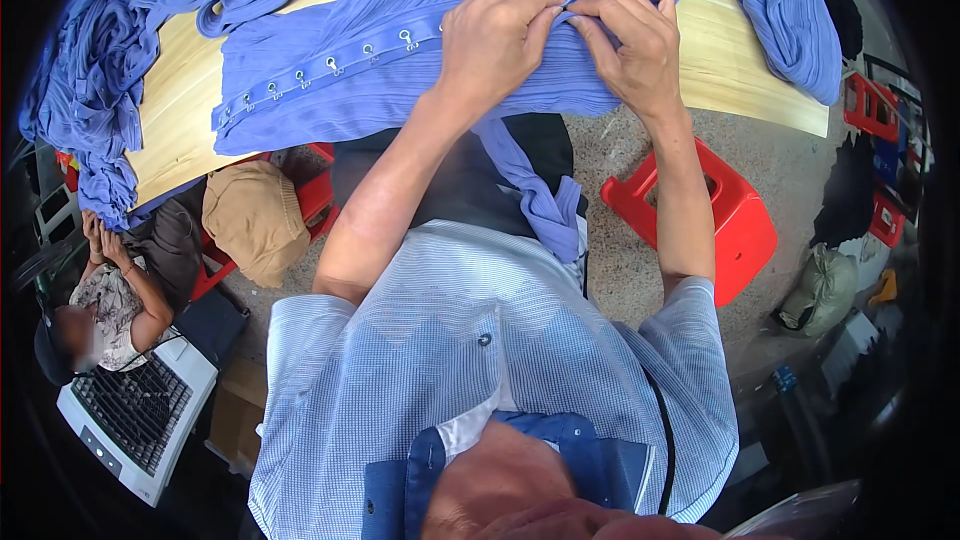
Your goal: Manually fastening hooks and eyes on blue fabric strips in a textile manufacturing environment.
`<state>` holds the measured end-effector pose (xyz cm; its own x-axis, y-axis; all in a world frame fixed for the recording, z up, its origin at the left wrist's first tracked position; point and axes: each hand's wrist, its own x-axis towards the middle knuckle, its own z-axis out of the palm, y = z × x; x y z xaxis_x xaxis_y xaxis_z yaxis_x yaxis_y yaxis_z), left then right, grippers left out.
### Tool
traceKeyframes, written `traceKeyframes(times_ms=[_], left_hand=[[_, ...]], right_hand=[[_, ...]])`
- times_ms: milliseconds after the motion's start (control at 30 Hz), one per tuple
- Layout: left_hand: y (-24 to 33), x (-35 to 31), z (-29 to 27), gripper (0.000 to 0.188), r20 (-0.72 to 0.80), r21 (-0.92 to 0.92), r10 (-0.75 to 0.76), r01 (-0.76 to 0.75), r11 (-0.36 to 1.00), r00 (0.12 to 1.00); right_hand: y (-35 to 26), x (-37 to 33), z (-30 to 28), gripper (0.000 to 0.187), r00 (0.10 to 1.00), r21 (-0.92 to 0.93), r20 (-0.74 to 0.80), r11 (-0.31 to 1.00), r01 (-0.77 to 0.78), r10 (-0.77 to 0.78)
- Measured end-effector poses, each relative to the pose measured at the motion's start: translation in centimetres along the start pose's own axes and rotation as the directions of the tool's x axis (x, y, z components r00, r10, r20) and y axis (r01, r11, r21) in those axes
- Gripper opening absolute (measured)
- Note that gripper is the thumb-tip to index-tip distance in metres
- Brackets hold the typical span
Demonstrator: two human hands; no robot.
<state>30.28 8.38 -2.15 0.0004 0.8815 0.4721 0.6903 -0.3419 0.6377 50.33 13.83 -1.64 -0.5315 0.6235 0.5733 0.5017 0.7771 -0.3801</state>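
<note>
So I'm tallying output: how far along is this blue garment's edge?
Five metal hooks already sit along the blue garment edge, left of the hands. The left hand and right hand pinch the edge together at the next spot. The short stretch of edge beyond them, plus the blue pile, looks undone.

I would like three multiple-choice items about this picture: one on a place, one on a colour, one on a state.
1. Where is the red plastic stool?
A. on the table
B. on the floor, on the person's right
C. under the laptop

2. What colour is the pleated garment?
A. blue
B. green
C. white

3. What are the left hand and right hand doing?
A. hanging free
B. holding a cup
C. pinching the garment's edge together

Answers: 1 B, it stands on the speckled floor beside the right forearm. 2 A, the cloth is blue throughout. 3 C, the fingertips of both meet on the edge.
</note>
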Motion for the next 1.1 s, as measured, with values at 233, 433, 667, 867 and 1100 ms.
traceKeyframes(times_ms=[233, 433, 667, 867, 1100], left_hand=[[-0.1, -0.2, -0.1, 0.011, 0.002, -0.017, -0.007, 0.007, 1.000, 1.000], [-0.2, -0.1, 0.0, 0.012, 0.009, 0.028, 0.038, -0.038, 0.999, 0.999], [1.5, -0.4, -1.2, 0.022, 0.127, 0.155, 0.097, -0.116, 0.981, 0.987], [2.9, -0.8, -1.4, 0.016, 0.109, 0.255, 0.020, -0.048, 0.966, 0.994], [3.8, 1.1, 1.3, 0.020, 0.047, 0.234, 0.024, -0.034, 0.972, 0.999]], right_hand=[[-0.2, 0.2, -0.2, 0.009, 1.000, -0.026, 0.022, 1.000, 0.010, -0.010], [-0.2, 0.4, -0.3, 0.011, 0.998, -0.085, -0.004, 0.994, 0.068, -0.069], [-0.6, -1.1, -1.6, 0.024, 0.978, -0.304, -0.078, 0.939, 0.159, -0.191], [-0.2, -2.3, -2.2, 0.024, 0.997, -0.069, -0.023, 0.994, -0.081, 0.080], [-0.2, -3.1, -1.3, 0.023, 0.985, -0.176, -0.143, 0.977, -0.122, 0.097]])
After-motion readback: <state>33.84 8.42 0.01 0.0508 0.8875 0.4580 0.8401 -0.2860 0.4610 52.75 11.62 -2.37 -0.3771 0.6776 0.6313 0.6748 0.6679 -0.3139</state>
